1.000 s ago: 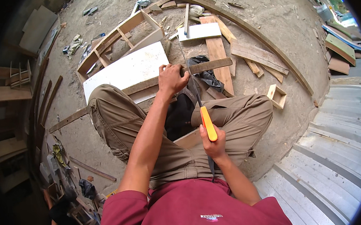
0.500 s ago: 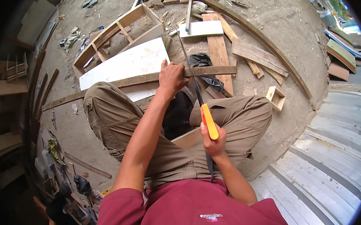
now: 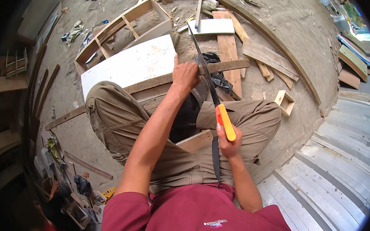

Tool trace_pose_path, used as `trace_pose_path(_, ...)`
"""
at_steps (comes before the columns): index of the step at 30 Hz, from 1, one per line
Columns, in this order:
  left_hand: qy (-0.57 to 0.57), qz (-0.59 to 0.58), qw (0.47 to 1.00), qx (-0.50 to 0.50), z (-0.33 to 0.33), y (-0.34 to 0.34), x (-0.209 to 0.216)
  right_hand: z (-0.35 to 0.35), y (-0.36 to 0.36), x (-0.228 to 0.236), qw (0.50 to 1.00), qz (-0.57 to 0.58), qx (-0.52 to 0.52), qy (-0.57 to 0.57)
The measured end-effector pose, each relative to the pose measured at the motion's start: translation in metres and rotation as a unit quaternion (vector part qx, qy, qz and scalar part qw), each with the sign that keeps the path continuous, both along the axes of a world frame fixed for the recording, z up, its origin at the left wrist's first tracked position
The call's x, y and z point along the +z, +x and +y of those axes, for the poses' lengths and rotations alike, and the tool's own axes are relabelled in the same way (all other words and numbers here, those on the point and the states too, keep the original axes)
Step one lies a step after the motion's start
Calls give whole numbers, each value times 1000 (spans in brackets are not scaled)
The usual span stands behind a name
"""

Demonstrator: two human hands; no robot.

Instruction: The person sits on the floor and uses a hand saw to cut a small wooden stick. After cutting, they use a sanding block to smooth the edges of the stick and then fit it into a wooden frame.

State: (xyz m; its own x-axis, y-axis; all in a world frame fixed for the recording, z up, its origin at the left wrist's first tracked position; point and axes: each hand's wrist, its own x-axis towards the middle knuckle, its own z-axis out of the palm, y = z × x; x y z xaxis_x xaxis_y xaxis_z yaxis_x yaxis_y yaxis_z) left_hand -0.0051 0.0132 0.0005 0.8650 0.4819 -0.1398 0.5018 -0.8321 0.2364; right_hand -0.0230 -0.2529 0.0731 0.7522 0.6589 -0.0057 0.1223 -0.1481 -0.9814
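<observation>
A long wooden strip (image 3: pixel 228 65) lies across in front of my crossed legs, its right end tilted a little upward. My left hand (image 3: pixel 185 77) is closed over the strip, one finger stretched out along the far side. Just right of that hand, the dark blade of a handsaw (image 3: pixel 208 77) crosses the strip, its tip pointing away from me. The depth of any cut cannot be made out. My right hand (image 3: pixel 230 143) is wrapped around the saw's yellow and orange handle, above my right thigh.
Beyond the strip lie a white board (image 3: pixel 134 61) and a wooden frame (image 3: pixel 127 27). Planks (image 3: pixel 228 48), black plastic (image 3: pixel 221 80) and a small wooden box (image 3: pixel 284 103) lie to the right. Corrugated metal sheeting (image 3: pixel 326 165) covers the lower right. Another person (image 3: pixel 61 214) is at lower left.
The saw and my right hand have shifted right and slightly nearer me. My left hand has moved right with the strip, whose right end now sits a little higher.
</observation>
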Motion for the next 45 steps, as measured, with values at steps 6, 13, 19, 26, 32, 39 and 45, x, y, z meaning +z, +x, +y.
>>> trace_pose_path(6,-59,-13,998,6,1,2,5,0,2,10,999,-31,7,-34)
trace_pose_path(13,-104,32,993,47,2,11,26,-44,-20,16,996,-58,6,-69)
trace_pose_path(19,-115,74,989,56,6,20,29,-14,0,2,999,19,-42,-10)
trace_pose_path(26,-113,66,990,57,6,20,27,-11,2,4,998,34,-44,-11)
trace_pose_path(32,-113,62,990,64,8,20,25,-16,-3,12,1000,-2,-17,-26)
trace_pose_path(39,-113,48,990,67,8,21,22,-11,-4,22,997,57,-49,-35)
trace_pose_path(45,-126,59,988,68,10,20,25,-32,-10,50,997,-39,-3,-70)
